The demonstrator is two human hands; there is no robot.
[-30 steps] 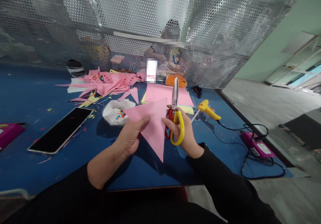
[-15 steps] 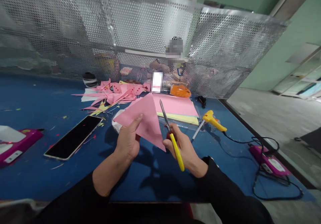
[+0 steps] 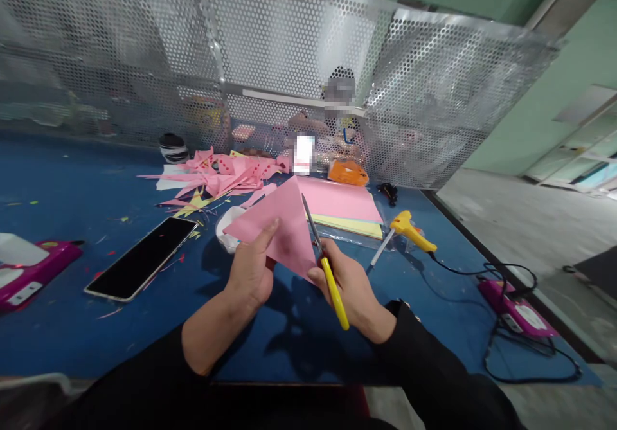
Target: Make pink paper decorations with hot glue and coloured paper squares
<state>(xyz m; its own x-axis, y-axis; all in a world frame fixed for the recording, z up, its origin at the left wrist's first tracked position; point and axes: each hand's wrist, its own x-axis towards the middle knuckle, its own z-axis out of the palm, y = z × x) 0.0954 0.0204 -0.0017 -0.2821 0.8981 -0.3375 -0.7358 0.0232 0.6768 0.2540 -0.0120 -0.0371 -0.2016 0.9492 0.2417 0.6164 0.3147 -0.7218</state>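
My left hand [image 3: 253, 266] pinches a pink paper triangle [image 3: 284, 224], thumb on its face and fingers behind. Yellow-handled scissors [image 3: 333, 292] are gripped in my right hand [image 3: 351, 282], blades pointing up and away along the paper's right edge. My right thumb lies at the triangle's lower right corner; whether it presses on the paper I cannot make out. Behind the triangle, a stack of pink and yellow paper sheets [image 3: 342, 202] rests on the table. A white crumpled item [image 3: 225, 231] shows partly at the triangle's left.
Pink paper scraps [image 3: 231, 173] lie heaped at the back left. A phone [image 3: 144, 256] and a magenta power strip [image 3: 38, 269] are on the left. At right sit a yellow glue gun [image 3: 409, 229] and its cord. A perforated metal screen [image 3: 289, 44] stands behind; a person is beyond it.
The scissors have moved left and their blades now lie against the triangle's right edge. My left hand has shifted slightly right with the paper.
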